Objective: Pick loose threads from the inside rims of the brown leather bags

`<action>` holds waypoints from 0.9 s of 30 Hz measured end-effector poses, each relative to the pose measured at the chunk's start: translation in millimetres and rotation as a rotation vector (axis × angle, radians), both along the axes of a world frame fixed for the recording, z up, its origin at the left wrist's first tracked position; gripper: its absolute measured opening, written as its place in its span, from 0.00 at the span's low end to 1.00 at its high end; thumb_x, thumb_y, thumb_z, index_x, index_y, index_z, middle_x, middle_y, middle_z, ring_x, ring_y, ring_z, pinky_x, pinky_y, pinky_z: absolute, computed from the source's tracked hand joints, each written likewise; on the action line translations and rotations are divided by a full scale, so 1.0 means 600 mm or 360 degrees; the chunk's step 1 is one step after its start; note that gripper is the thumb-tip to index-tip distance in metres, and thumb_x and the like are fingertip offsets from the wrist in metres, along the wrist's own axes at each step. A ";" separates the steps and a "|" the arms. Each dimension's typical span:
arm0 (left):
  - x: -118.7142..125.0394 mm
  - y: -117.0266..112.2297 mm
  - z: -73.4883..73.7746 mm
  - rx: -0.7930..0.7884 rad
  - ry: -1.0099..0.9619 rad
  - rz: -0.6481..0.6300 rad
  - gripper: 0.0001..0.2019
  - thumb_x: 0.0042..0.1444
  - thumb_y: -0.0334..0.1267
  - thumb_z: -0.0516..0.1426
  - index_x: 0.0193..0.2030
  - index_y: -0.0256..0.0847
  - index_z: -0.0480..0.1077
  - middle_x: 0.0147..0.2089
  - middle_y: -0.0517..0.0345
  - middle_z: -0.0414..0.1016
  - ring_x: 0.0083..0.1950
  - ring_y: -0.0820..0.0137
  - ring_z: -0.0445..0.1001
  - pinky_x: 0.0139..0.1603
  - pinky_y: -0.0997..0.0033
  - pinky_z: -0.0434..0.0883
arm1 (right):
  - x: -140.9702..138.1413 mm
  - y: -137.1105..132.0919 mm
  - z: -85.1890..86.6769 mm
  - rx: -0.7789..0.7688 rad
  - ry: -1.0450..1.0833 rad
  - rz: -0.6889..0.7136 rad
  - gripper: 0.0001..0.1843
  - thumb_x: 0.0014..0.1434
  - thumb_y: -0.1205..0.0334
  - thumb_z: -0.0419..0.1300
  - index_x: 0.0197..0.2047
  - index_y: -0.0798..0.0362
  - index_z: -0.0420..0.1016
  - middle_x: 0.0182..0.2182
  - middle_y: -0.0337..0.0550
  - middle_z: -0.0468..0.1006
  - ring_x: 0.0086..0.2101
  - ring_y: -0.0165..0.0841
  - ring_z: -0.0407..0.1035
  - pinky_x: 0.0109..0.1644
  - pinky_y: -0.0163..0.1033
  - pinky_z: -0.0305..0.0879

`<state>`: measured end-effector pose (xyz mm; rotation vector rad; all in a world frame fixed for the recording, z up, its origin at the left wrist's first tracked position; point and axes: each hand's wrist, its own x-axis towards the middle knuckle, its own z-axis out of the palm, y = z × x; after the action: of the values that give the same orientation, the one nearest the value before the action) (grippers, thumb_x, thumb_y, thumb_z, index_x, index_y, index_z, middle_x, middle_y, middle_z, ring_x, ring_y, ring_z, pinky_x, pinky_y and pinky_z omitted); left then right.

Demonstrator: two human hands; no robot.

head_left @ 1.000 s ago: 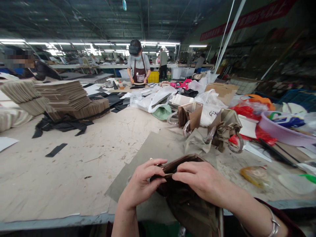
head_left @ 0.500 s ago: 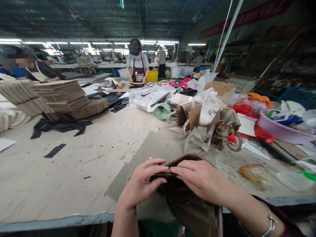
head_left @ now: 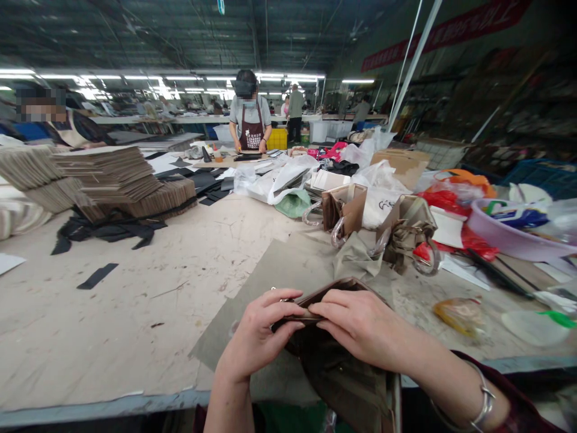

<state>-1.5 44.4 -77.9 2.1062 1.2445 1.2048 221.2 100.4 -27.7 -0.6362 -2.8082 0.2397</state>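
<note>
A dark brown handbag (head_left: 347, 376) hangs over the table's front edge with its mouth towards me and its lining showing. My left hand (head_left: 264, 325) pinches the bag's rim at its left corner, thumb below and fingers above. Close beside it, my right hand (head_left: 358, 328) grips the same rim, fingertips nearly meeting the left ones. The exact spot under the fingertips is hidden. Beneath the bag lies a grey-green sheet (head_left: 252, 294). Further back stand two more bags, a brown one (head_left: 354, 210) and an olive one (head_left: 408, 225), both with plastic-wrapped handles.
Stacks of brown panels (head_left: 106, 174) stand at the left near a black strip (head_left: 98, 276). On the right are a lilac basin (head_left: 509, 231), a yellowish plastic packet (head_left: 460, 316) and white plastic bags (head_left: 288, 180). A co-worker in an apron (head_left: 250, 129) stands across the table.
The view has shifted very slightly. Both hands keep their hold on the bag's rim, with the right fingers moved only a little.
</note>
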 end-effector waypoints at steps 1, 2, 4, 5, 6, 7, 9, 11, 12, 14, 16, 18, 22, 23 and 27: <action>0.000 0.000 0.000 0.0005 0.0004 -0.0004 0.10 0.58 0.31 0.59 0.45 0.45 0.76 0.54 0.51 0.75 0.54 0.66 0.74 0.56 0.64 0.71 | -0.001 0.000 0.000 -0.0011 -0.0013 -0.0014 0.13 0.65 0.66 0.54 0.51 0.51 0.71 0.37 0.42 0.75 0.35 0.33 0.69 0.37 0.37 0.63; 0.001 0.001 0.000 0.0009 0.0005 -0.0006 0.10 0.58 0.31 0.59 0.45 0.46 0.76 0.54 0.51 0.75 0.54 0.66 0.74 0.55 0.65 0.71 | -0.002 0.000 0.001 -0.0023 -0.0024 -0.0031 0.13 0.65 0.65 0.54 0.52 0.51 0.71 0.37 0.42 0.75 0.36 0.33 0.70 0.37 0.37 0.63; 0.001 0.002 -0.001 0.0007 -0.0001 -0.0005 0.10 0.58 0.31 0.59 0.46 0.46 0.75 0.54 0.52 0.74 0.54 0.66 0.73 0.55 0.65 0.71 | -0.005 0.001 0.001 -0.0048 -0.0045 -0.0064 0.13 0.64 0.63 0.56 0.52 0.50 0.71 0.38 0.42 0.75 0.37 0.33 0.70 0.38 0.38 0.62; 0.001 0.003 -0.001 0.0001 -0.0008 -0.0008 0.10 0.58 0.31 0.59 0.46 0.46 0.75 0.55 0.51 0.74 0.55 0.66 0.73 0.55 0.65 0.71 | -0.006 0.001 0.002 -0.0061 -0.0056 -0.0075 0.13 0.64 0.63 0.56 0.52 0.50 0.71 0.38 0.42 0.75 0.37 0.34 0.70 0.38 0.38 0.62; 0.001 0.003 -0.001 -0.0007 -0.0017 -0.0014 0.11 0.58 0.31 0.59 0.47 0.46 0.75 0.55 0.51 0.73 0.55 0.65 0.73 0.56 0.64 0.71 | -0.008 0.001 0.002 -0.0073 -0.0068 -0.0080 0.12 0.64 0.63 0.56 0.51 0.50 0.71 0.38 0.41 0.75 0.37 0.33 0.69 0.38 0.38 0.62; 0.001 0.003 -0.001 -0.0013 -0.0029 -0.0019 0.12 0.58 0.32 0.59 0.49 0.46 0.74 0.56 0.51 0.73 0.56 0.65 0.73 0.56 0.63 0.71 | -0.009 0.001 0.002 -0.0081 -0.0079 -0.0079 0.12 0.64 0.63 0.56 0.50 0.50 0.71 0.37 0.41 0.74 0.36 0.33 0.69 0.38 0.38 0.62; 0.001 0.003 -0.002 -0.0023 -0.0040 -0.0025 0.15 0.57 0.32 0.60 0.51 0.46 0.73 0.57 0.50 0.72 0.57 0.64 0.72 0.57 0.62 0.71 | -0.011 0.002 0.001 -0.0085 -0.0092 -0.0072 0.11 0.64 0.63 0.56 0.49 0.50 0.72 0.37 0.40 0.74 0.36 0.33 0.68 0.38 0.38 0.61; 0.001 0.001 -0.003 -0.0026 -0.0030 -0.0014 0.15 0.56 0.33 0.61 0.51 0.46 0.73 0.58 0.50 0.71 0.57 0.63 0.71 0.58 0.61 0.70 | -0.012 0.002 0.000 -0.0075 -0.0095 -0.0065 0.10 0.65 0.63 0.55 0.49 0.50 0.71 0.37 0.40 0.73 0.36 0.33 0.68 0.38 0.38 0.61; 0.001 0.001 -0.003 -0.0027 -0.0021 -0.0006 0.15 0.56 0.33 0.61 0.51 0.46 0.73 0.58 0.50 0.71 0.57 0.63 0.71 0.58 0.61 0.70 | -0.012 0.002 -0.001 -0.0068 -0.0094 -0.0061 0.10 0.65 0.63 0.54 0.49 0.50 0.71 0.37 0.39 0.73 0.36 0.32 0.68 0.37 0.38 0.60; 0.002 0.000 -0.003 -0.0030 -0.0002 0.0003 0.14 0.56 0.33 0.61 0.50 0.46 0.73 0.58 0.50 0.71 0.57 0.63 0.71 0.58 0.61 0.70 | -0.012 0.003 -0.002 -0.0056 -0.0087 -0.0053 0.10 0.66 0.62 0.54 0.48 0.50 0.72 0.36 0.39 0.72 0.35 0.32 0.67 0.36 0.38 0.59; 0.003 0.001 -0.003 -0.0028 0.0007 0.0004 0.14 0.56 0.33 0.61 0.50 0.45 0.73 0.58 0.50 0.71 0.58 0.63 0.71 0.58 0.61 0.70 | -0.011 0.003 -0.004 -0.0052 -0.0081 -0.0042 0.09 0.66 0.62 0.53 0.48 0.49 0.72 0.36 0.38 0.72 0.34 0.31 0.66 0.35 0.37 0.57; 0.005 0.001 -0.001 -0.0023 0.0006 0.0003 0.14 0.57 0.33 0.61 0.50 0.45 0.73 0.59 0.49 0.70 0.58 0.63 0.70 0.58 0.61 0.70 | -0.010 0.003 -0.005 -0.0058 -0.0086 -0.0030 0.09 0.67 0.63 0.52 0.47 0.49 0.72 0.35 0.38 0.71 0.33 0.31 0.65 0.35 0.37 0.57; 0.007 0.002 0.001 0.0000 0.0024 -0.0004 0.13 0.57 0.33 0.61 0.49 0.46 0.73 0.59 0.50 0.69 0.59 0.63 0.70 0.58 0.61 0.70 | -0.009 0.004 -0.006 -0.0081 -0.0094 -0.0032 0.10 0.68 0.63 0.51 0.47 0.48 0.71 0.35 0.38 0.70 0.34 0.31 0.65 0.35 0.37 0.56; 0.007 0.002 0.001 0.0014 0.0028 -0.0005 0.13 0.57 0.32 0.60 0.49 0.46 0.73 0.59 0.50 0.69 0.58 0.63 0.70 0.58 0.61 0.70 | -0.009 0.005 -0.006 -0.0087 -0.0088 -0.0031 0.10 0.67 0.63 0.51 0.47 0.48 0.71 0.36 0.38 0.70 0.34 0.30 0.65 0.35 0.37 0.56; 0.006 0.004 -0.004 0.0136 -0.0042 -0.0034 0.20 0.57 0.28 0.59 0.54 0.49 0.71 0.63 0.51 0.65 0.57 0.65 0.70 0.56 0.63 0.72 | -0.010 0.004 -0.008 -0.0092 -0.0072 -0.0024 0.09 0.66 0.64 0.52 0.47 0.48 0.70 0.36 0.38 0.70 0.35 0.31 0.65 0.36 0.37 0.56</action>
<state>2.1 46.8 -80.4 2.1511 1.1759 1.2935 215.4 102.8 -32.3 -0.6841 -2.8474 0.3081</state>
